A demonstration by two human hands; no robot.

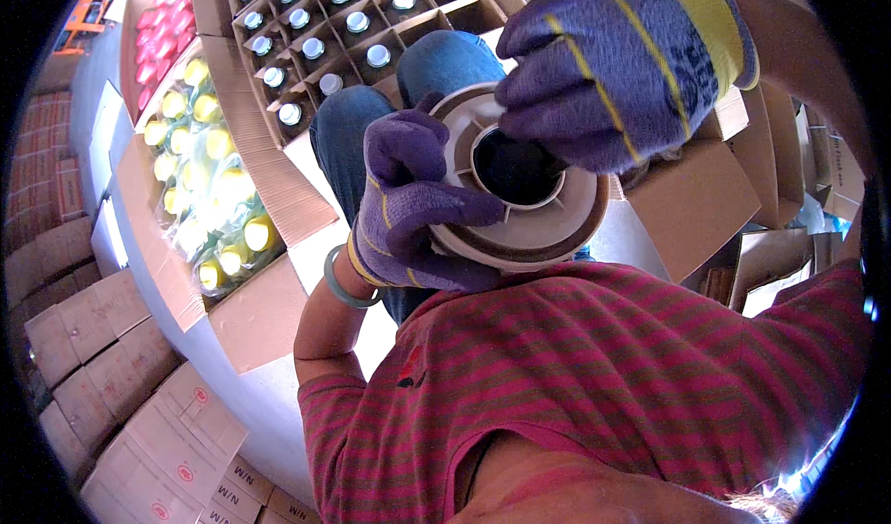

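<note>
A round, pale plastic reel [585, 218] rests at my lap, its ribbed face and dark round hub turned upward. My left hand [404, 199], in a purple glove with yellow lines, is closed on its left rim, thumb reaching across the face toward the hub. Over the reel's upper right, my right hand [613, 74] in a matching glove has its fingers curled together beside the hub. Those fingertips are partly hidden, so anything between them does not show. Beyond the reel stands a divided carton [436, 25] of bottles with whitish caps [378, 55].
At left, an open carton [251, 315] holds yellow-capped bottles [237, 185] in clear wrap. Pink-red bottles [165, 32] fill another box behind it. Closed cartons [172, 431] are stacked at lower left. Open cardboard flaps [691, 199] spread on the right.
</note>
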